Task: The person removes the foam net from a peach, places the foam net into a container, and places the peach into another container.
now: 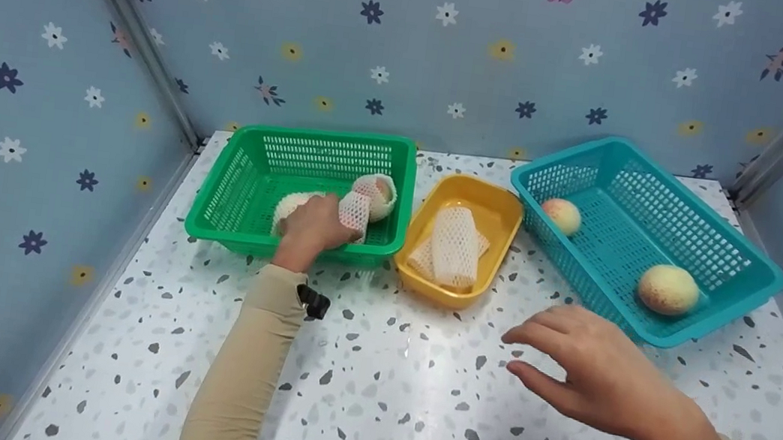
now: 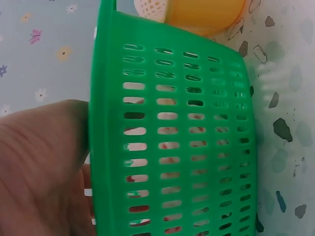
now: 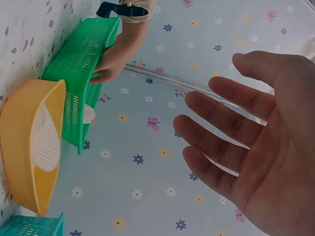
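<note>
My left hand (image 1: pixel 315 226) reaches over the front rim of a green basket (image 1: pixel 297 247), among peaches in white foam nets. Netting (image 1: pixel 354 214) shows beside the thumb, and more white foam net (image 1: pixel 289 208) lies on the hand's other side. The fingertips are hidden, so I cannot tell whether they grip a fruit. Another netted peach (image 1: pixel 380 200) sits at the basket's right end. In the left wrist view, the basket's slotted wall (image 2: pixel 179 147) covers the fingers. My right hand (image 1: pixel 591 367) hovers above the table with fingers spread and holds nothing, its palm showing in the right wrist view.
Between the baskets stands a yellow tray (image 1: pixel 442 293) with white foam net sleeves (image 1: pixel 456 247) in it. At right, a blue basket (image 1: pixel 581 275) contains two bare peaches, one near (image 1: pixel 668 290) and one far (image 1: pixel 561 217). Flower-patterned panels (image 1: pixel 444 53) enclose the speckled table (image 1: pixel 368 399).
</note>
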`<state>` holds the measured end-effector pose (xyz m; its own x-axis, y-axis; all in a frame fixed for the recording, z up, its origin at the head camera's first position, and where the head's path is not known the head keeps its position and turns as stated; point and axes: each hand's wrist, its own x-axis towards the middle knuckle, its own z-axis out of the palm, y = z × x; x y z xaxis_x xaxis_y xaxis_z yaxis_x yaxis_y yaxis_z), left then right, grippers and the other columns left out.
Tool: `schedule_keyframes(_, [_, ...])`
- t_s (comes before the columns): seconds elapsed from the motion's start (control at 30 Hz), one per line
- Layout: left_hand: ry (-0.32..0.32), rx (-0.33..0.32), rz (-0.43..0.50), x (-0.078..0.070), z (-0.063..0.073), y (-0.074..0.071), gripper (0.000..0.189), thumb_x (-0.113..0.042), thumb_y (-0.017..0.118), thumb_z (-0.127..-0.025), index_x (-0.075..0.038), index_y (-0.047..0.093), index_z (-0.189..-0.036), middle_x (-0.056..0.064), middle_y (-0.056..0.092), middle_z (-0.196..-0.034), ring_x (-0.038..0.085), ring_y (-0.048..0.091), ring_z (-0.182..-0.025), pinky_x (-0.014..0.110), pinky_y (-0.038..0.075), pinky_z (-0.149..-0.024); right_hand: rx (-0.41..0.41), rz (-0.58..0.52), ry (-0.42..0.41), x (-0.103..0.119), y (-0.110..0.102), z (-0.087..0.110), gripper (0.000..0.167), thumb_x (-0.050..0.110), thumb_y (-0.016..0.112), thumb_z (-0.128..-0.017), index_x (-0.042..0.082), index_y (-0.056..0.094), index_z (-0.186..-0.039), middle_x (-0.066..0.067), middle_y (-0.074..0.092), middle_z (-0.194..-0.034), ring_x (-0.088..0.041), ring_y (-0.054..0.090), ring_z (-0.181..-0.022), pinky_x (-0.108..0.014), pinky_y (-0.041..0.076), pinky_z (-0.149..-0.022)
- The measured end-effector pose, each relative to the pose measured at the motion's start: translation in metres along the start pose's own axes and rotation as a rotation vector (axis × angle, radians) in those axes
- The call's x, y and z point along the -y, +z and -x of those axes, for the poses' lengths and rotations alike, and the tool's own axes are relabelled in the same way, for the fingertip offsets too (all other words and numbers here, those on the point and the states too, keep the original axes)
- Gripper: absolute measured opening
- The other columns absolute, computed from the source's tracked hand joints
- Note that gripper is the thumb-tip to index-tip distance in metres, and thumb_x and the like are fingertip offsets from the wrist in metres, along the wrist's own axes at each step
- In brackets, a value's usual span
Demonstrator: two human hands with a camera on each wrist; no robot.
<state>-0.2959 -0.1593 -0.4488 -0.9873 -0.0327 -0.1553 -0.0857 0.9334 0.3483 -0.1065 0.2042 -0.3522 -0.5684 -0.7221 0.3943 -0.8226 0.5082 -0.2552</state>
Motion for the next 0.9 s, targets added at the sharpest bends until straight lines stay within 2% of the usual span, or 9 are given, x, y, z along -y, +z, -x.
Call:
schedule_keyframes(0.17, [-0.060,0.015,0.026,-0.004,-0.004,0.003,0.061,-0.046,0.072,-0.082,-0.004,0.052,-0.122,0.017,0.057,-0.113,0.036,0.056,-0.098,0.063,0.039,-0.086,-0.016,-0.027,-0.025,-0.001,0.004,0.000,0.016,0.023,0.072,-0.088,0.020,0.069,-0.104,0.013,0.064,-0.094,-0.008,0.061,-0.086,-0.034,0.053,-0.073])
schedule_keyframes(0.27, [-0.081,0.020,0.025,-0.008,-0.007,0.007,0.066,-0.047,0.074,-0.080,-0.002,0.052,-0.122,0.018,0.056,-0.112,0.036,0.056,-0.096,0.059,0.041,-0.085,-0.008,-0.034,-0.018,-0.006,0.009,0.001,0.016,0.024,0.072,-0.088,0.020,0.069,-0.104,0.014,0.064,-0.094,-0.005,0.061,-0.086,-0.031,0.052,-0.073])
schedule_keyframes(0.43, [-0.142,0.033,-0.034,-0.014,-0.012,0.011,0.075,-0.054,0.075,-0.076,0.001,0.054,-0.122,0.021,0.052,-0.114,0.033,0.055,-0.092,0.049,0.050,-0.078,-0.003,-0.079,-0.010,-0.011,0.016,0.003,0.017,0.021,0.072,-0.088,0.019,0.070,-0.104,0.014,0.065,-0.094,-0.005,0.061,-0.086,-0.030,0.053,-0.072])
schedule_keyframes(0.63, [-0.191,0.038,-0.088,-0.019,-0.016,0.014,0.075,-0.054,0.074,-0.077,0.004,0.055,-0.121,0.024,0.048,-0.114,0.033,0.055,-0.091,0.047,0.051,-0.076,0.003,-0.132,-0.010,-0.009,0.016,0.005,0.018,0.019,0.072,-0.089,0.021,0.069,-0.107,0.013,0.065,-0.097,-0.007,0.062,-0.087,-0.031,0.053,-0.072])
schedule_keyframes(0.73, [-0.194,0.046,-0.084,-0.019,-0.017,0.015,0.081,-0.052,0.072,-0.079,0.006,0.048,-0.128,0.027,0.046,-0.119,0.037,0.053,-0.100,0.049,0.050,-0.081,0.007,-0.137,-0.009,-0.007,0.015,0.006,0.018,0.019,0.072,-0.089,0.022,0.069,-0.107,0.014,0.065,-0.097,-0.007,0.062,-0.087,-0.031,0.053,-0.071])
schedule_keyframes(0.9, [-0.210,0.081,-0.036,-0.017,-0.017,0.016,0.095,-0.051,0.069,-0.082,0.005,0.025,-0.145,0.031,0.043,-0.132,0.045,0.044,-0.120,0.053,0.042,-0.094,0.008,-0.130,-0.004,-0.007,0.015,0.009,0.018,0.019,0.072,-0.089,0.021,0.069,-0.107,0.014,0.065,-0.097,-0.007,0.062,-0.087,-0.032,0.053,-0.072])
